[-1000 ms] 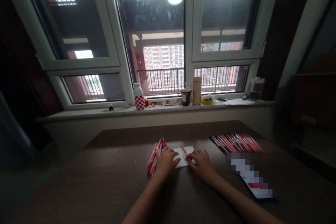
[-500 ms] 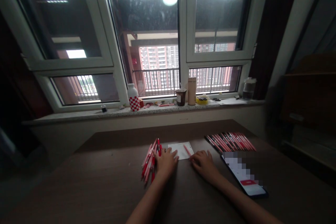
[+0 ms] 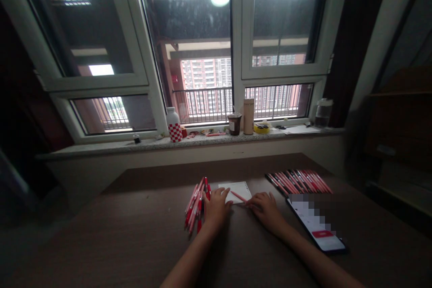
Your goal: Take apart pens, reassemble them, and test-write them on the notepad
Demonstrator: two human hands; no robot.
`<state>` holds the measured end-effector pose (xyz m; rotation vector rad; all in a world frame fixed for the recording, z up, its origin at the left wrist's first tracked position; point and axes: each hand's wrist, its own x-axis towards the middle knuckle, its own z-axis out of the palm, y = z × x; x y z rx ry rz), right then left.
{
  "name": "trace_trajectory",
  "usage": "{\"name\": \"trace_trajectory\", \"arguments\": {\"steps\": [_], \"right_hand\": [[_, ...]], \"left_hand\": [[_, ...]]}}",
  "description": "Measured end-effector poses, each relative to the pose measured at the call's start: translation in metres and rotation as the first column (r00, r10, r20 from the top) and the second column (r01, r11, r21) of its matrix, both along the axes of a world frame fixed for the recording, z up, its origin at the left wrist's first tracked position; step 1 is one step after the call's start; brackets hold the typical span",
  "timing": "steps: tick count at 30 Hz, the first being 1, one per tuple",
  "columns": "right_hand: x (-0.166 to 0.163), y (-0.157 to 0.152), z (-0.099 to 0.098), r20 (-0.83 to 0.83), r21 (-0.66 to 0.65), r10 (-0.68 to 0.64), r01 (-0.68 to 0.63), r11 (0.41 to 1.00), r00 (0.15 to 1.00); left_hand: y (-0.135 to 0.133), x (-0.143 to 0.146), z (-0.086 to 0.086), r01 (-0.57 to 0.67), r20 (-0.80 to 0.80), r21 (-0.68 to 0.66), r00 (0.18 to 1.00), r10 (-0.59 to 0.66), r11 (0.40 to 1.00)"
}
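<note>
A small white sheet of paper (image 3: 240, 187) with holes along its right edge lies on the brown table. My right hand (image 3: 265, 209) pinches the lower end of a pink pen (image 3: 238, 196), whose other end points up and left over the sheet. At the sheet's left side rests my left hand (image 3: 218, 207), its fingers apart and nothing seen in them. Just left of that hand is a loose pile of red and pink pens (image 3: 193, 209), partly hidden behind it.
Right of my right hand lies a phone (image 3: 317, 225), its screen partly blurred. Beyond it is a row of pink, red and black pens (image 3: 299, 181). On the windowsill stand a checkered bottle (image 3: 174, 126), a brown cup (image 3: 234, 124) and a tan flask (image 3: 248, 117).
The pink pen has tilted flatter, its far end swinging left across the sheet. My left hand stays at the sheet's left side. The whole view has shifted slightly.
</note>
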<state>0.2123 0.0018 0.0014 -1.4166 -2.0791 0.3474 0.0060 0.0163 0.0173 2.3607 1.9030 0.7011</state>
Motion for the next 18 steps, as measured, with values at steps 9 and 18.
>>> {"name": "trace_trajectory", "arguments": {"steps": [9, 18], "right_hand": [[0.0, -0.001, 0.004, -0.027, -0.016, 0.012, -0.013, 1.0, 1.0], [0.003, 0.004, -0.003, -0.162, -0.001, 0.011, -0.011, 1.0, 0.987]], "left_hand": [[-0.019, -0.012, -0.002, 0.144, 0.099, -0.022, 0.985, -0.141, 0.989], [-0.03, -0.008, -0.005, 0.103, 0.069, 0.005, 0.992, -0.103, 0.995]]}}
